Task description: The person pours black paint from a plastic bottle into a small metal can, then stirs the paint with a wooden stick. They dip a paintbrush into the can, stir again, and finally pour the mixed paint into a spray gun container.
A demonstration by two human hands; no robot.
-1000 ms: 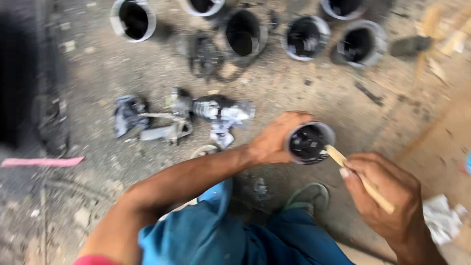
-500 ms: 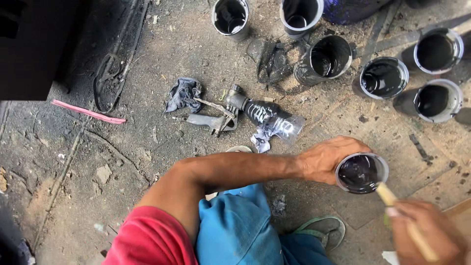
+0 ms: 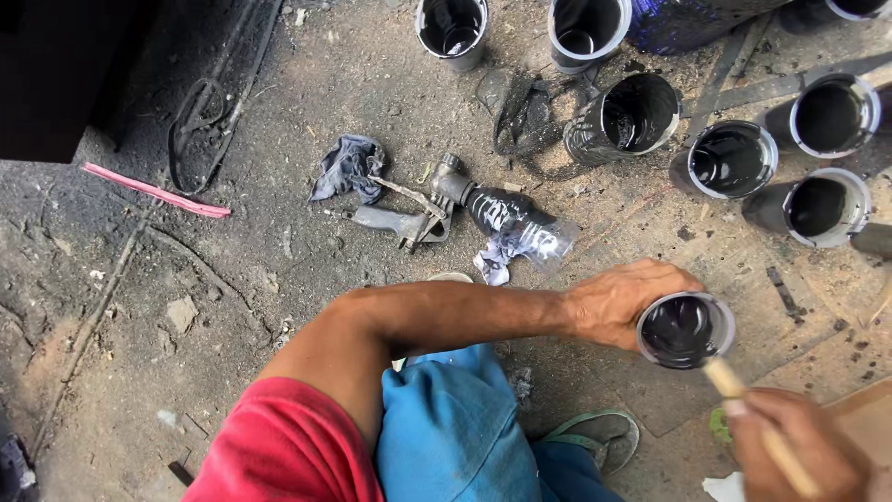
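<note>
Left hand (image 3: 618, 302) fingers wrapped round black-coated metal cup (image 3: 686, 329) | right hand (image 3: 799, 446) fingers pinching wooden stick (image 3: 743, 409), tip at rim

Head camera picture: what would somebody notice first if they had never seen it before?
First, the left hand gripping a black-coated cylinder at lower right, while the right hand pokes a wooden stick at its rim. Then the open black cylinders scattered along the top, and a spray gun lying mid-floor.
</note>
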